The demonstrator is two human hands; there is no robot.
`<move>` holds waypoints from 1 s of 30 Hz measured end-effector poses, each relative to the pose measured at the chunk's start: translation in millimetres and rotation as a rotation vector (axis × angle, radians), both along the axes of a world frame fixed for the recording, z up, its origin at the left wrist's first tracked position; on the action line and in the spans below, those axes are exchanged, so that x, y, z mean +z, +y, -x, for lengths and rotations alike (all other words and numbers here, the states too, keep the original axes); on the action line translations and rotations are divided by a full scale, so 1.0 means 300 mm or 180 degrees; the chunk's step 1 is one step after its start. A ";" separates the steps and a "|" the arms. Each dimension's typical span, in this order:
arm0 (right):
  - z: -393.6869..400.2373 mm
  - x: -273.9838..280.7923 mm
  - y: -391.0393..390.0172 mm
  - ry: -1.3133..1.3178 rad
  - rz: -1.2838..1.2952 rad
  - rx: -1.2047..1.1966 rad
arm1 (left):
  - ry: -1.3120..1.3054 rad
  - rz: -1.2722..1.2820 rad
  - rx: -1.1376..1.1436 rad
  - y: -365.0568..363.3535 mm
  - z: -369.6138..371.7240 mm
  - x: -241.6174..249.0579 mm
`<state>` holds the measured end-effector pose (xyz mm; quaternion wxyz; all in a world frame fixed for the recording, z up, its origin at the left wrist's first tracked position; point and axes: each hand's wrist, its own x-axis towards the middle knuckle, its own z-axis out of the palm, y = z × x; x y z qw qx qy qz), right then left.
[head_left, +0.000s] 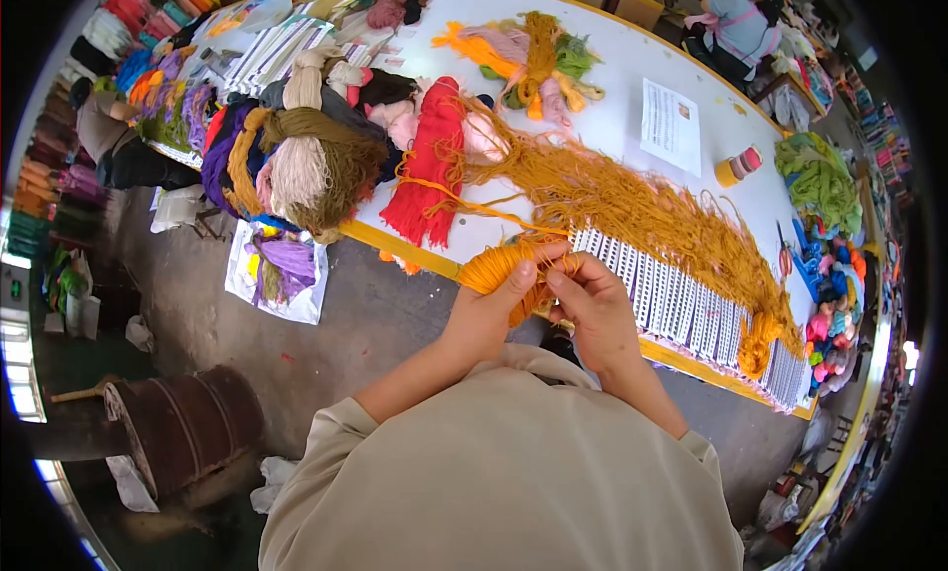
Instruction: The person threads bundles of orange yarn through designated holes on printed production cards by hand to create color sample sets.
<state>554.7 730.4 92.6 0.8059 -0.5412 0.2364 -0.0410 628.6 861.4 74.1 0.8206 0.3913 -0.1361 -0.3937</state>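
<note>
Both hands are close together in front of my body at the table's near edge. My left hand (491,309) is closed around a thick skein of orange yarn (494,266), its thumb pressed on top. Thumb and fingers of my right hand (593,309) pinch loose strands at the skein's right end. An orange strand runs from the skein up and left across a red yarn hank (437,161). Just beyond my hands lies a long mass of tangled mustard yarn (632,196). Printed cards in a row (662,299) lie under and beside it, with a small orange bundle (759,344) at the right.
Coloured yarn hanks (296,166) crowd the table's left side. On the white table (602,72) lie a printed sheet (671,126), a yarn spool (739,166) and scissors (784,255). A rusty drum (188,423) stands at the lower left. Other people (736,28) sit farther off.
</note>
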 end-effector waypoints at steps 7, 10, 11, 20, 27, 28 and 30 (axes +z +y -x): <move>0.005 0.013 0.006 -0.0024 0.0285 0.0130 | 0.0135 0.0064 0.0088 -0.003 0.007 -0.007; 0.009 0.007 0.003 0.0038 0.0785 0.0271 | 0.0148 0.0148 0.0003 0.001 0.010 -0.005; 0.010 0.002 0.003 -0.0008 0.0825 0.0302 | 0.0147 0.0145 0.0013 0.001 0.013 0.002; 0.028 0.008 -0.111 -0.0032 -0.0966 0.0267 | 0.0172 0.0140 0.0176 0.027 -0.034 -0.037; 0.040 0.086 -0.092 0.0597 0.0933 0.1293 | 0.0823 0.0882 -0.0396 0.018 -0.052 0.000; 0.047 0.071 -0.079 0.0557 0.0859 0.1656 | 0.0720 0.0994 -0.0442 0.014 -0.055 0.011; 0.057 0.008 -0.060 0.0491 0.1023 0.1450 | 0.0606 0.1112 -0.0475 0.015 -0.061 0.017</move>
